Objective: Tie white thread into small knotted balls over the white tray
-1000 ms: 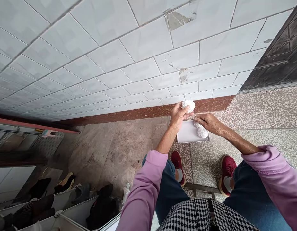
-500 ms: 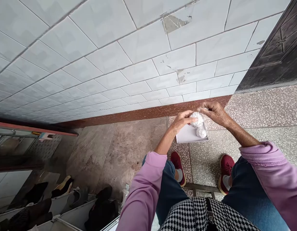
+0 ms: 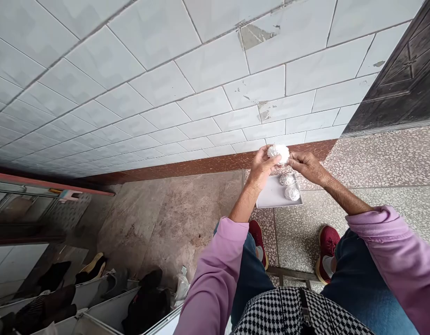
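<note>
My left hand holds a white ball with a ruffled surface above the floor by the wall, its fingers curled round the left and lower side. At the ball's right edge my right hand is closed in a pinch. Whatever lies between those fingertips is too small to make out. Below the hands, a shallow white tray rests on the floor. Two more white textured balls lie in it, one near the far edge and one at the right.
A tiled wall rises just beyond the hands, with a dark door at the right. Shoes stand in a white rack at lower left, near a clear plastic bag. My red shoes are on the speckled floor.
Both hands have shifted up, with the ball lifted away from the tray toward the wall. The right hand has come down beside the ball. A second ball in the tray now shows.
</note>
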`<action>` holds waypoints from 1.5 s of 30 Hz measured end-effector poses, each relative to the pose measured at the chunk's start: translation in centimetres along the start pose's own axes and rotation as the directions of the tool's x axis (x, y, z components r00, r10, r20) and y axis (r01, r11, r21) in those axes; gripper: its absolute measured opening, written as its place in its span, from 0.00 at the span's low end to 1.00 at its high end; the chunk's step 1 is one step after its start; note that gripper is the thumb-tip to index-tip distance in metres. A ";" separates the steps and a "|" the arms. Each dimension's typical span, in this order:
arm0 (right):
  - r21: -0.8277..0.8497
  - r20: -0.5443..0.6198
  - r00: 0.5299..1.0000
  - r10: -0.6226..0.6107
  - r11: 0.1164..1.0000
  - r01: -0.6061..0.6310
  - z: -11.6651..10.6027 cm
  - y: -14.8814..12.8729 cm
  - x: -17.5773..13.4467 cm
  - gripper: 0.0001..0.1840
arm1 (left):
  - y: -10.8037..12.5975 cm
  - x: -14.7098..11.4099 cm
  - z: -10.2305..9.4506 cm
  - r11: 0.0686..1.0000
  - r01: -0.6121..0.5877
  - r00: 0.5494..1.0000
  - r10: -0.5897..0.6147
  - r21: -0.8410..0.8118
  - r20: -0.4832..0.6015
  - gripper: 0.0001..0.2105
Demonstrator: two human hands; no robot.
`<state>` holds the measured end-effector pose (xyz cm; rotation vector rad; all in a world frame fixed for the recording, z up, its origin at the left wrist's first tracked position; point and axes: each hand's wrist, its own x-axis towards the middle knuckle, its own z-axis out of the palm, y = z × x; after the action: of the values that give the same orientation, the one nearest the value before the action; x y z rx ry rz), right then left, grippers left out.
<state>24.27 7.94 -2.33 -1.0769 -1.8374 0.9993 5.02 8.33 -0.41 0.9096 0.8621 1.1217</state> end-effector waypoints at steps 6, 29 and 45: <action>-0.170 0.103 0.993 -0.051 0.983 0.069 1.7 -1.0 -1.1 0.24 | -0.5 0.5 -0.7 1.000 0.010 0.992 -0.007 0.021 -0.127 0.29; -0.064 -0.039 0.999 0.033 0.997 -0.035 -1.9 0.9 -0.2 0.35 | -1.1 0.2 -0.3 0.991 0.114 0.963 -0.128 0.071 0.237 0.29; -0.059 0.072 0.992 -0.101 0.993 0.106 0.5 -2.1 -1.0 0.30 | -1.9 1.4 -2.2 0.963 -0.025 0.998 0.037 0.267 -0.040 0.31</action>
<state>23.56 6.24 -0.89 -0.9841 -1.9714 0.9331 3.98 9.69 -3.21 1.1264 1.0566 1.0721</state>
